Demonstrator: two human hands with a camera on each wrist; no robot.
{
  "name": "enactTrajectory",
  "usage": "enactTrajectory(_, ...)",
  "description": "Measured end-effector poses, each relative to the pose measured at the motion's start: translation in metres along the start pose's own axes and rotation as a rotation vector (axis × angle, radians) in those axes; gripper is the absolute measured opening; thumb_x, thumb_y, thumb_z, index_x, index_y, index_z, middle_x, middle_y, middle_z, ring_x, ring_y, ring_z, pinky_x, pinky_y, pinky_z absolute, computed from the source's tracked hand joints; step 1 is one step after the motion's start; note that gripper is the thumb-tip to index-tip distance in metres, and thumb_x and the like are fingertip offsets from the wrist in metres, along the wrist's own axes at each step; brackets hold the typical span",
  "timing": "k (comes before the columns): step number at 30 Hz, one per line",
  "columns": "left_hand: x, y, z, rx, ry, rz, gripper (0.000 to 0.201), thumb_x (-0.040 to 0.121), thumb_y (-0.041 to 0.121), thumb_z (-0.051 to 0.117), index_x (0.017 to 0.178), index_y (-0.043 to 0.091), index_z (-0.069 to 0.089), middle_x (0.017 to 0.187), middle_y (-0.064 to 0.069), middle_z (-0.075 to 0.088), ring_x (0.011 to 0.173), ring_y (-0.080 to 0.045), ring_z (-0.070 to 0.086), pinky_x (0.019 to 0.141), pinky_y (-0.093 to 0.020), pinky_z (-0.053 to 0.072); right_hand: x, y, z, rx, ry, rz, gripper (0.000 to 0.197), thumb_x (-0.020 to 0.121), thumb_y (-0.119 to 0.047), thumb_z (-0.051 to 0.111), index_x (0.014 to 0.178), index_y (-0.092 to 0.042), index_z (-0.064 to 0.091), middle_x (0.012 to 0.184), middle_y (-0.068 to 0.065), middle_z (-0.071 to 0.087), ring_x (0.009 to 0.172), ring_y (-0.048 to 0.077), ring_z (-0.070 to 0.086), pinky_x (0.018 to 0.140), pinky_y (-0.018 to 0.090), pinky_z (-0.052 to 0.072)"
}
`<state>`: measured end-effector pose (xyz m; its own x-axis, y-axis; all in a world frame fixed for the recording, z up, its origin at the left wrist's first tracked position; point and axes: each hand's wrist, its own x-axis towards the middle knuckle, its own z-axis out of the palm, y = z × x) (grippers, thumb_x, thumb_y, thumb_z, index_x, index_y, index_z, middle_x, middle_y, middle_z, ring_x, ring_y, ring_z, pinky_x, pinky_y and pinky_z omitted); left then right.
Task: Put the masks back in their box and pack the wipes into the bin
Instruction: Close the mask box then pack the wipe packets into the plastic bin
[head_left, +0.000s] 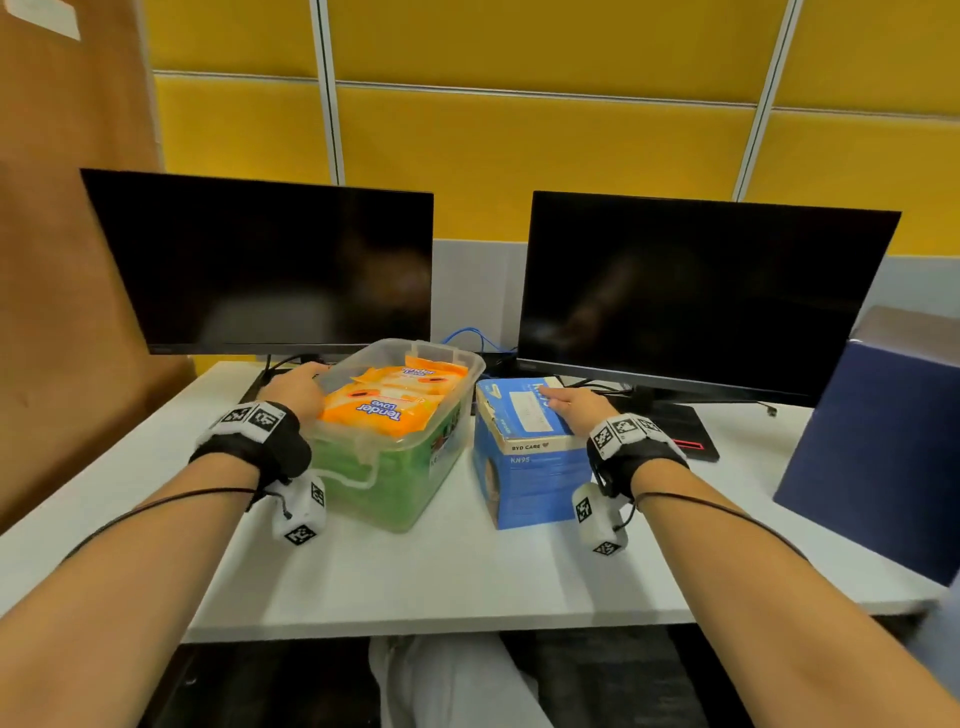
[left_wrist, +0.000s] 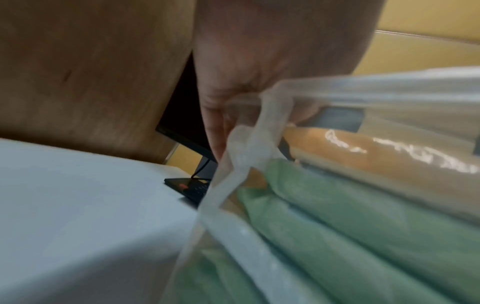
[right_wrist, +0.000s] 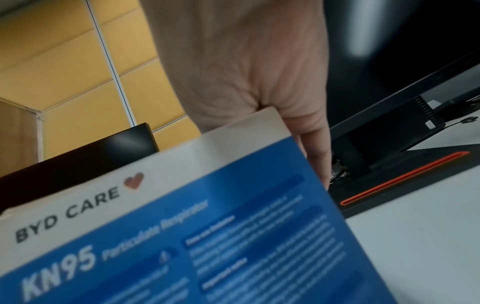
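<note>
- Yellow partition panels (head_left: 519, 156) back a white desk (head_left: 415, 577), with two dark monitors, a left monitor (head_left: 260, 260) at 11 o'clock and a right monitor (head_left: 701, 291) at 1 o'clock.
- A clear plastic bin (head_left: 400, 467) sits at the desk's centre, about 12 o'clock from the person; orange wipes packs (head_left: 389, 400) lie on top inside it, with green packs (head_left: 374, 483) beneath showing through the wall.
- The left hand (head_left: 298, 389) is at the bin's 9 o'clock side, on its rim; in the left wrist view the fingers (left_wrist: 215, 133) run down the outside of the rim corner, close together. Whether the thumb hooks over the rim I cannot tell.
- A blue mask box (head_left: 524, 467), printed "BYD CARE" and "KN95", stands just beside the bin at its 3 o'clock, lid flap down; the masks themselves are not visible.
- The right hand (head_left: 576, 405) rests palm-down on the box top, fingers straight and together, pointing towards 10 o'clock; in the right wrist view one finger (right_wrist: 319, 156) drops past the box's far edge.
- A dark blue box (head_left: 883, 457) stands at 3 o'clock on the desk edge, and a blue cable (head_left: 475, 335) shows between the monitors.
- A brown wooden panel (head_left: 67, 260) fills the 9 o'clock side.
</note>
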<state>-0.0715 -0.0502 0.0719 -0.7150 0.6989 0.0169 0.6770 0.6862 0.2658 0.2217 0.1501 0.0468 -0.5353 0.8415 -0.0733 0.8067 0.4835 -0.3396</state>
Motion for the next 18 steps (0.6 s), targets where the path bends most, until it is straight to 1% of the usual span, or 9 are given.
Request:
enactTrajectory(3,-0.006,0.001,-0.005,0.075,-0.003,0.029,0.054,0.096,0.014,0.043,0.148,0.025,0.032,0.145,-0.013,0.045,0.128,-0.036,0.046,0.104,-0.046,0.041,0.005,0.003,0.001,-0.034,0.053,0.050,0.043,0.104,-0.028,0.033,0.147,-0.028,0.035,0.143,0.013,0.042,0.126,0.029,0.047,0.105,0.035,0.041)
enactTrajectory(5,-0.006,0.002,-0.006,0.150,-0.036,0.041,0.055,0.095,0.011,0.045,0.147,0.017,0.032,0.141,-0.017,0.048,0.125,-0.036,0.049,0.101,-0.044,0.044,0.007,0.005,0.001,-0.104,0.092,0.086,0.046,0.102,-0.023,0.040,0.147,-0.024,0.033,0.143,0.014,0.042,0.126,0.030,0.047,0.103,0.035,0.043)
enactTrajectory(7,-0.012,0.003,-0.009,0.171,-0.089,0.042,0.049,0.092,0.005,0.051,0.140,0.007,0.041,0.131,-0.019,0.055,0.117,-0.036,0.055,0.096,-0.042,0.048,0.009,0.010,-0.001,-0.169,0.126,0.129,0.051,0.098,-0.017,0.047,0.147,-0.020,0.032,0.141,0.014,0.045,0.125,0.030,0.049,0.101,0.035,0.044)
enactTrajectory(9,-0.016,0.005,-0.011,0.193,-0.104,0.015,0.045,0.090,0.004,0.055,0.134,0.003,0.046,0.125,-0.018,0.059,0.113,-0.035,0.058,0.091,-0.039,0.050,0.010,0.015,-0.005,-0.199,0.158,0.171,0.047,0.096,-0.014,0.048,0.142,-0.014,0.040,0.135,0.013,0.052,0.120,0.028,0.054,0.095,0.033,0.045)
enactTrajectory(11,-0.022,0.008,-0.011,0.200,-0.108,0.020,0.049,0.088,0.009,0.061,0.133,0.001,0.044,0.126,-0.017,0.058,0.115,-0.033,0.056,0.090,-0.036,0.047,0.012,0.019,-0.007,-0.210,0.161,0.216,0.043,0.097,-0.012,0.046,0.140,-0.012,0.042,0.134,0.013,0.053,0.120,0.028,0.055,0.094,0.032,0.045)
enactTrajectory(13,-0.026,0.011,-0.011,0.107,-0.122,-0.025,0.053,0.088,0.015,0.063,0.133,-0.001,0.041,0.125,-0.018,0.057,0.112,-0.034,0.058,0.087,-0.035,0.047,0.011,0.015,-0.007,-0.184,0.145,0.207,0.050,0.098,-0.013,0.044,0.146,-0.012,0.032,0.139,0.014,0.048,0.124,0.028,0.050,0.098,0.033,0.043)
enactTrajectory(16,-0.026,0.016,-0.005,-0.348,-0.166,-0.108,0.049,0.096,0.028,0.051,0.132,0.000,0.034,0.118,-0.024,0.057,0.090,-0.039,0.067,0.074,-0.046,0.058,0.017,-0.001,0.001,-0.170,0.121,0.176,0.057,0.098,-0.014,0.045,0.150,-0.016,0.024,0.142,0.014,0.044,0.125,0.029,0.049,0.098,0.034,0.043)
enactTrajectory(17,-0.022,0.019,-0.001,-0.428,-0.170,-0.141,0.053,0.097,0.030,0.048,0.138,0.001,0.029,0.123,-0.024,0.054,0.094,-0.040,0.066,0.074,-0.047,0.058,0.020,-0.008,0.005,-0.181,0.102,0.131,0.057,0.098,-0.014,0.044,0.150,-0.017,0.023,0.144,0.012,0.042,0.125,0.028,0.049,0.098,0.035,0.043)
enactTrajectory(18,-0.017,0.021,0.005,-0.432,-0.179,-0.143,0.055,0.098,0.029,0.046,0.141,0.000,0.026,0.130,-0.024,0.049,0.103,-0.041,0.062,0.081,-0.048,0.056,0.024,-0.015,0.011,-0.184,0.084,0.075,0.056,0.098,-0.014,0.042,0.151,-0.017,0.022,0.148,0.009,0.040,0.125,0.027,0.049,0.098,0.035,0.043)
